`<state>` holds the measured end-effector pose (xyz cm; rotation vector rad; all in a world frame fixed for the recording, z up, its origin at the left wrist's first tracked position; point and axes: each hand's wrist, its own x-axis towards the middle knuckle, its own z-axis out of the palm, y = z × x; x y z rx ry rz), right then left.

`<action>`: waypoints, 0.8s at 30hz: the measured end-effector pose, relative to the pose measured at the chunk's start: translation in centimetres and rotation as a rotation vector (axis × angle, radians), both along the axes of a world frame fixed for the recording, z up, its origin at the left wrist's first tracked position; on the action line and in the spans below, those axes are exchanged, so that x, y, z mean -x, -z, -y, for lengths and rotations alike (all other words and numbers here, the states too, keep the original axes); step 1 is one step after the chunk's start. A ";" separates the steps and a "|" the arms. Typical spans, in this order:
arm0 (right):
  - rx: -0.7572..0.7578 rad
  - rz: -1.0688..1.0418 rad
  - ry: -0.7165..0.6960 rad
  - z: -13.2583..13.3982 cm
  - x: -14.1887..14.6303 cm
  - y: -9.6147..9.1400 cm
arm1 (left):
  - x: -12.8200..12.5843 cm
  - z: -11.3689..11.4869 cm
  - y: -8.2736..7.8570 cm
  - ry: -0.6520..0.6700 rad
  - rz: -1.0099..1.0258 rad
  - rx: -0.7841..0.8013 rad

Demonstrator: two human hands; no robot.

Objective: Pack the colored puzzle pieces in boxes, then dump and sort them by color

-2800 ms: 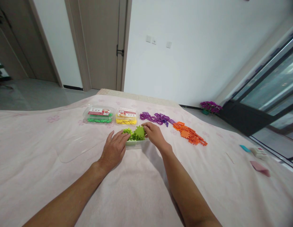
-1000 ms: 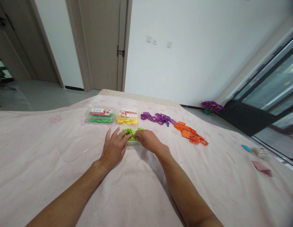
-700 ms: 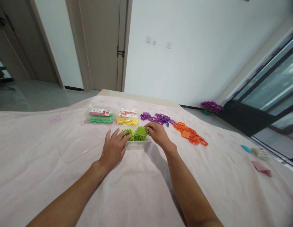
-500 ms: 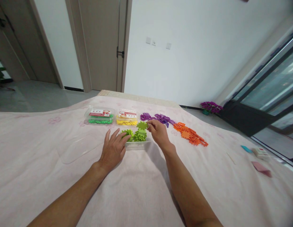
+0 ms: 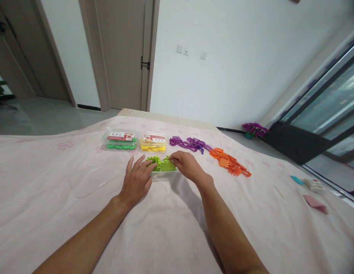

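A shallow clear plastic box (image 5: 165, 173) holds lime-green toothed pieces (image 5: 166, 166) shaped like gears. My left hand (image 5: 138, 177) lies at the box's left side with its fingers spread, the fingertips over the pieces there. At the box's right end, my right hand (image 5: 188, 165) is closed in a pinch on a lime-green toothed piece (image 5: 167, 158). The fingers partly hide that piece. Left of my left hand, a clear plastic lid (image 5: 92, 179) lies on the cloth.
Behind the box stand clear boxes of green pieces (image 5: 121, 145) and yellow pieces (image 5: 153, 147). Purple pieces (image 5: 191, 143) and orange pieces (image 5: 231, 163) lie joined in clusters on the pink cloth (image 5: 171, 228). At the far right are a blue item (image 5: 297, 180) and a pink item (image 5: 316, 204).
My right hand has moved down and slightly left, bringing the lime-green toothed piece from above the box to the other pieces. My left hand has stayed in place.
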<state>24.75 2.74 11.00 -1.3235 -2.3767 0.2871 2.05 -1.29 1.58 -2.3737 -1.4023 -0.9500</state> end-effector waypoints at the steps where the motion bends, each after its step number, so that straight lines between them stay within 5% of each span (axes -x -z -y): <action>1: 0.010 0.026 -0.008 0.1 0.3 0.2 | 0.0 0.0 0.1 0.002 0.001 -0.001; 8: 0.090 0.135 -0.038 0.0 2.1 2.4 | 0.2 -0.4 0.7 0.038 0.030 -0.002; 16: 0.001 0.150 0.095 0.1 2.3 2.4 | 0.3 -0.8 1.2 0.090 0.073 -0.001; 21: -0.041 0.041 0.057 0.0 2.0 2.5 | 0.6 -0.7 0.6 0.110 0.160 -0.031; 24: -0.075 -0.096 0.070 -0.2 1.4 2.1 | 1.4 -0.8 -0.2 0.012 0.215 -0.025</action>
